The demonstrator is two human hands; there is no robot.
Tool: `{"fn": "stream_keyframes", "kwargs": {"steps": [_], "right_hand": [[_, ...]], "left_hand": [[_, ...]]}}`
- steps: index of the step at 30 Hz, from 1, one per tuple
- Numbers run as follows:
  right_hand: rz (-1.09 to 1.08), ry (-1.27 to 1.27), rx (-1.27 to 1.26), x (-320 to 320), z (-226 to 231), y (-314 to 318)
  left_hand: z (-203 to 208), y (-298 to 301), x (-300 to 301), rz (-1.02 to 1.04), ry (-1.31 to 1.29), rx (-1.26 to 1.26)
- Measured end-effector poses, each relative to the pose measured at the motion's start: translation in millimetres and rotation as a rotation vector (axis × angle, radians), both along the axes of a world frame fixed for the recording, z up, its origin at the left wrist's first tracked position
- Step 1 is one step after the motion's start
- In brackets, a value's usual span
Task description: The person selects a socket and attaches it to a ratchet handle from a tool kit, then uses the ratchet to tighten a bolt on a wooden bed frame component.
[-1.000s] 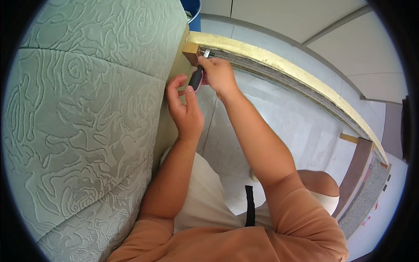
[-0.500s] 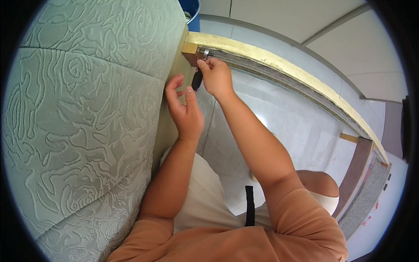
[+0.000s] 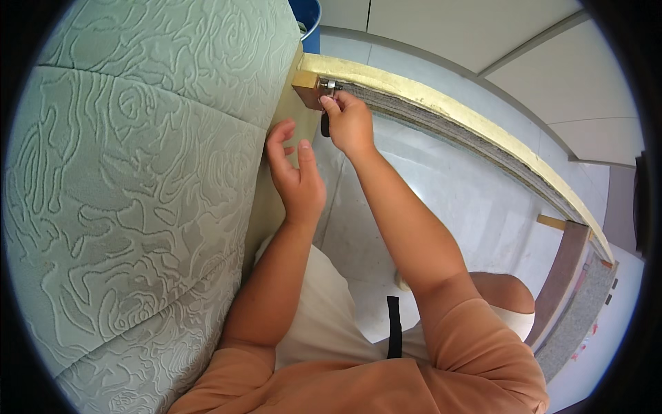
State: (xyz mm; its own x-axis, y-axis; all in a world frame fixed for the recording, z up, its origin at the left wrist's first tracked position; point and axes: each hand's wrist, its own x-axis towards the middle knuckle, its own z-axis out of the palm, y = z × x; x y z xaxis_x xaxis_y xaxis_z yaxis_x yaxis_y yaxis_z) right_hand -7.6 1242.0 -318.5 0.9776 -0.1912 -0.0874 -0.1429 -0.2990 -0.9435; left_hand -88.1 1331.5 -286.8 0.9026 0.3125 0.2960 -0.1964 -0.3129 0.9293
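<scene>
My right hand (image 3: 353, 125) is closed on a black-handled tool (image 3: 325, 125), gripped near its upper part, with the handle hanging below the fingers. Just above the fingertips, a small metal fitting (image 3: 331, 87) sits against a brown wooden block (image 3: 307, 88) at the frame's corner; my fingers hide where tool and fitting meet. Beside the light-green upholstered panel (image 3: 152, 179), my left hand (image 3: 298, 172) hangs with thumb and fingers apart, holding nothing. Its fingertips are close to the panel's pale edge; contact cannot be made out.
A long frame rail (image 3: 441, 96), yellowish on top with grey padding inside, curves away to the right. At its far end stands a brown wooden crosspiece (image 3: 562, 276). A blue bucket (image 3: 310, 38) is behind the corner. Pale cabinet fronts (image 3: 455, 31) line the back.
My right hand and the tool have shifted slightly right, and less of the black handle shows below the fingers. My left hand stays nearly in place, still open.
</scene>
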Motion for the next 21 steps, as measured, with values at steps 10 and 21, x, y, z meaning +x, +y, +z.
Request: {"fn": "stream_keyframes", "kwargs": {"steps": [10,21], "right_hand": [[0.090,0.105,0.145,1,4,-5],[0.069,0.019,0.105,4,-7,-6]], "left_hand": [[-1,0,-1,0.007,0.010,-0.012],[-4,2,0,0.033,0.024,0.001]]}}
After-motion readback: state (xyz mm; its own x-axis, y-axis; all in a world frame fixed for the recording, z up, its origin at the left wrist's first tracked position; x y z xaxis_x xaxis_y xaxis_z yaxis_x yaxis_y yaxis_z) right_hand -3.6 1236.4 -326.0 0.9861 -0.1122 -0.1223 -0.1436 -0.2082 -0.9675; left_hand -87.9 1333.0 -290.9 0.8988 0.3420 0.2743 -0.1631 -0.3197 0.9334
